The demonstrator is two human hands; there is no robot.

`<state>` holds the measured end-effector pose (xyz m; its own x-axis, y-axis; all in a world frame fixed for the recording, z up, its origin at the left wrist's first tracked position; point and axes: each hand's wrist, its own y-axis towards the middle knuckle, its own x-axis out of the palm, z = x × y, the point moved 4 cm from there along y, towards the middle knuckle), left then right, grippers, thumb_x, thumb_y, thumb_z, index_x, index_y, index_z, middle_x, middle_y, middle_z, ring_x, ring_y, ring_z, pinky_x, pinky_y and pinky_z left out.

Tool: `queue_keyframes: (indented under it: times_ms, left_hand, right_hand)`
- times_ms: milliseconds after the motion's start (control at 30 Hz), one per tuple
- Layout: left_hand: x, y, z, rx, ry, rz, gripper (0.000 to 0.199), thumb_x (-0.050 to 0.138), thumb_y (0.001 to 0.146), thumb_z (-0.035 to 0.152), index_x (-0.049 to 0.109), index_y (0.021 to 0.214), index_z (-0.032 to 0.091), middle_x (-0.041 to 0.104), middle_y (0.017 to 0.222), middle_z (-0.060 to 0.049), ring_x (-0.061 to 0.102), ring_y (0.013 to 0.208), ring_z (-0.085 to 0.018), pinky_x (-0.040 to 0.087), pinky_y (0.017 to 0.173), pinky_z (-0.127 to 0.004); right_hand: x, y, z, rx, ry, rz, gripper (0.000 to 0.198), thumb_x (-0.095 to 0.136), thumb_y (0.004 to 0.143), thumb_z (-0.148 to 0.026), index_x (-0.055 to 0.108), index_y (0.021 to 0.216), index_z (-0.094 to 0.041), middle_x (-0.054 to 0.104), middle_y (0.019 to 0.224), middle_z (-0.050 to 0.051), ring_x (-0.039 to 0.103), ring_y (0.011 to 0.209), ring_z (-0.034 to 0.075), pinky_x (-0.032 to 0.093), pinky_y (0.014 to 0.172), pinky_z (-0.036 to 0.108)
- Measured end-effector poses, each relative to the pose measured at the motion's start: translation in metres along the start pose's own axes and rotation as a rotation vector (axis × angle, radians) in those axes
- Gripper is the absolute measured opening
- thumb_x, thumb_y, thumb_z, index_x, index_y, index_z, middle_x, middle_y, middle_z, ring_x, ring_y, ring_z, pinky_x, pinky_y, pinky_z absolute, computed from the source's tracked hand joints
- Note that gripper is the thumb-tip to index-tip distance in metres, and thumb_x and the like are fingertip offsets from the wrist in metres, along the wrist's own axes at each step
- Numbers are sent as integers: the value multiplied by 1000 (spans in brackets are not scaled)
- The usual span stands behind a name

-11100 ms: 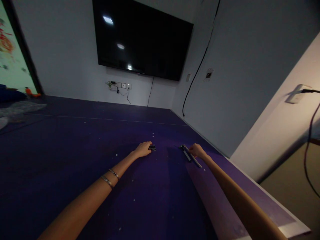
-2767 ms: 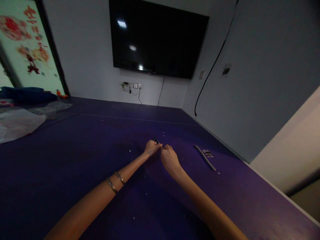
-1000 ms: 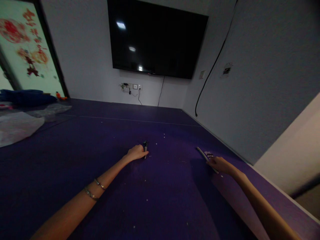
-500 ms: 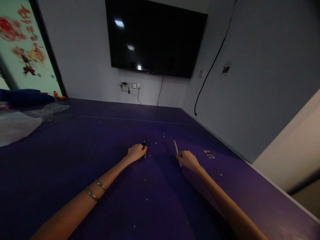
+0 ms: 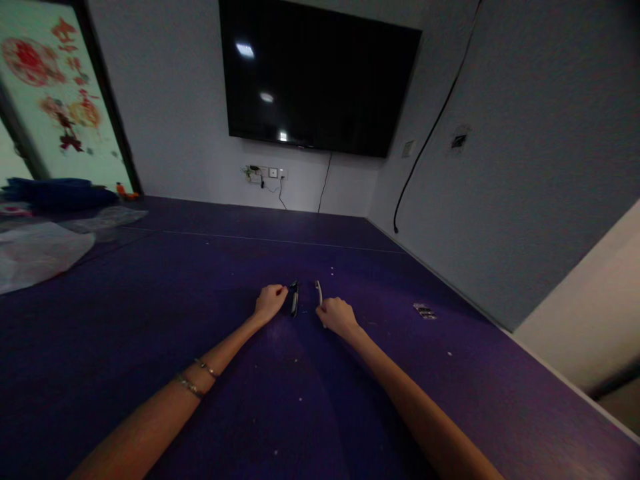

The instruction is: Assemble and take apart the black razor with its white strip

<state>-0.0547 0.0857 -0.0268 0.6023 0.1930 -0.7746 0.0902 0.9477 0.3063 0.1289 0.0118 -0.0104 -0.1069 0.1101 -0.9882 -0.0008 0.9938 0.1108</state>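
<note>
My left hand [image 5: 270, 303] is closed near the middle of the purple surface, fingertips at the upper end of a small dark, narrow thing with a pale strip [image 5: 295, 300]. What kind of thing it is I cannot make out. To the right, my right hand [image 5: 337, 316] grips a slim, whitish stick-like thing [image 5: 319, 292]. Its far end points away from me and looks darker; the lower part is mostly hidden by my fingers. A small gap separates the two things.
A small flat dark-and-pale packet [image 5: 425, 311] lies on the purple surface [image 5: 240, 400], with scattered white specks. Clear plastic sheeting [image 5: 45, 257] and a dark blue cloth-like bundle [image 5: 60, 193] are at left. A black cable [image 5: 425, 143] hangs along the right wall.
My right hand has moved left with the whitish stick, close to the dark thing. More of the dark thing now shows beside my left fingers. The view has shifted slightly.
</note>
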Motion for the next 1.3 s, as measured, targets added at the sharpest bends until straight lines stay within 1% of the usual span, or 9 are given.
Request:
queue_keyframes:
  times_ms: [167,433,567,700,833,933,1000,1100,1300]
  left_hand:
    - [3,0,-1,29,-40,14,36,40,81,35,61,60,14,53,56,-1,43,53,-11,21,51,-23]
    - [4,-1,-3,20,-71,15,35,41,80,35,59,57,15,50,54,0,41,51,-10,21,51,-23]
    - [4,-1,-3,23,-70,12,35,41,80,36,59,57,15,49,54,1,40,50,-10,20,50,-23]
    - [6,0,-4,34,-82,19,36,40,80,37,57,57,15,49,53,1,41,51,-10,21,50,-23]
    - [6,1,-5,51,-82,24,36,40,80,36,55,54,15,48,53,1,41,51,-10,21,51,-23]
    - [5,1,-5,60,-82,26,36,40,79,36,53,53,15,46,52,1,41,51,-10,21,51,-23]
    - [5,1,-5,60,-85,28,36,39,79,37,52,53,15,46,52,1,41,51,-10,20,51,-23]
    - [5,1,-4,57,-85,19,36,39,79,37,52,53,16,46,52,1,41,51,-11,20,51,-23]
    - [4,2,-3,62,-64,1,36,38,79,38,48,51,17,45,52,1,42,51,-11,20,50,-23]
  right_hand:
    - [1,1,0,15,-17,-28,37,38,84,-36,67,87,-13,67,92,15,64,85,25,46,70,30]
    - [7,4,1,-4,-3,-19,39,37,85,-37,67,92,-14,66,93,16,64,85,25,45,71,32]
    - [7,5,2,-13,2,-8,40,36,84,-38,68,89,-14,67,90,15,64,82,25,46,68,32]
    - [7,6,4,-5,29,11,47,34,85,-47,68,85,-14,67,87,15,64,80,25,46,67,31]
    - [-1,6,20,0,63,45,48,32,86,-48,68,82,-17,67,83,13,64,78,24,45,65,30]
    - [-13,7,49,-51,121,39,35,41,83,-42,67,85,-19,68,82,9,63,77,20,44,65,26]
    - [-22,6,77,-135,164,25,26,48,79,-33,66,91,-20,68,87,6,63,79,17,44,68,23]
    - [-35,4,132,-169,137,64,32,54,70,-22,64,101,-17,65,102,8,61,90,18,43,78,23]
    - [-46,-14,244,15,10,18,46,53,65,-14,62,110,-15,61,113,11,58,101,21,42,86,26]
